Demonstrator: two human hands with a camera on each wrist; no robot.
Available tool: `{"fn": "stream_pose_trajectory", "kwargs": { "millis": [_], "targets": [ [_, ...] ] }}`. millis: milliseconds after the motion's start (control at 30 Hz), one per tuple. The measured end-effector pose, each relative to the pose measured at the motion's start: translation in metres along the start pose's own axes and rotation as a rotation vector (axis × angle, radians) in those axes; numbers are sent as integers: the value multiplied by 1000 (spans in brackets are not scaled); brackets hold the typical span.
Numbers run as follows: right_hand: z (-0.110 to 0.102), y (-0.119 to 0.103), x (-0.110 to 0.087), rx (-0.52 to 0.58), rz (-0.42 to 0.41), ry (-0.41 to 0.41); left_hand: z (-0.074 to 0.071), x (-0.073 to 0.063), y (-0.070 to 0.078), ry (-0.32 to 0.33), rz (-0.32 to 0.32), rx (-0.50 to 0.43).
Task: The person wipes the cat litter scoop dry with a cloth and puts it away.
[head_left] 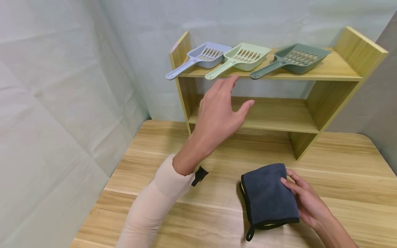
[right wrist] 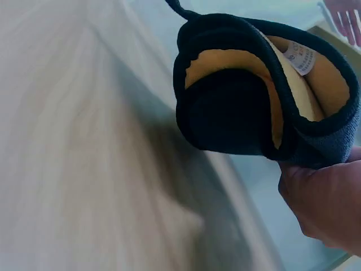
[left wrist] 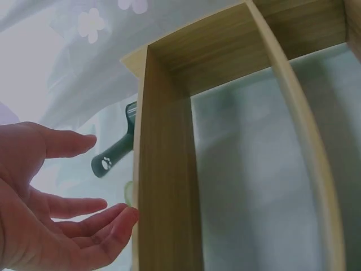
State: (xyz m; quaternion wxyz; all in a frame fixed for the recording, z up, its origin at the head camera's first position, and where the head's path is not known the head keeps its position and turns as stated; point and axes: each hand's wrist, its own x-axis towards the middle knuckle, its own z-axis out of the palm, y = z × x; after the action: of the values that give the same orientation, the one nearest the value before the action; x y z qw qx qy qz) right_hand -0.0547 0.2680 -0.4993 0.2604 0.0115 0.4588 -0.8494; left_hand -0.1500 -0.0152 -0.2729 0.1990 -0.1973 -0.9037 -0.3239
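Observation:
My left hand (head_left: 217, 110) reaches up in front of the shelf, its fingers extended and thumb spread, holding nothing. Its fingertips are just below the light green litter scoop (head_left: 221, 70), whose handle juts past the top board. A pale blue litter scoop (head_left: 183, 68) lies to the left of that one and a dark green litter scoop (head_left: 268, 70) to the right. With thumb and fingers my right hand (head_left: 307, 201) grips a folded dark grey cloth (head_left: 273, 193). In the right wrist view, the cloth (right wrist: 225, 113) shows yellow inner layers, a white label and a black loop.
A wooden shelf unit (head_left: 279, 112) stands at the back of the wood-grain table (head_left: 217, 210). Its side panels rise above the top board. Pale sheeting (head_left: 62, 103) hangs behind and to the left. A small black piece (head_left: 200, 175) shows beside the left cuff.

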Motion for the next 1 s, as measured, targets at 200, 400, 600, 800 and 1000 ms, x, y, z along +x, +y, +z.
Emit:
{"fn": "stream_pose_trajectory", "kwargs": {
  "millis": [200, 400, 600, 800, 1000],
  "targets": [
    [-13, 6, -9, -173, -18, 161, 2, -24, -24, -1, -32, 8],
    [-20, 8, -14, -492, -37, 411, 6, -52, -53, -27, -63, 32],
    [-23, 9, -12, -679, 38, 487, 12, -83, -87, -72, -69, 83],
    [-24, 5, -11, -774, 65, 498, 14, -113, -121, -87, -58, 171],
    [-23, 1, -12, -876, 75, 472, 11, -140, -158, -69, -38, 254]
  ]
}}
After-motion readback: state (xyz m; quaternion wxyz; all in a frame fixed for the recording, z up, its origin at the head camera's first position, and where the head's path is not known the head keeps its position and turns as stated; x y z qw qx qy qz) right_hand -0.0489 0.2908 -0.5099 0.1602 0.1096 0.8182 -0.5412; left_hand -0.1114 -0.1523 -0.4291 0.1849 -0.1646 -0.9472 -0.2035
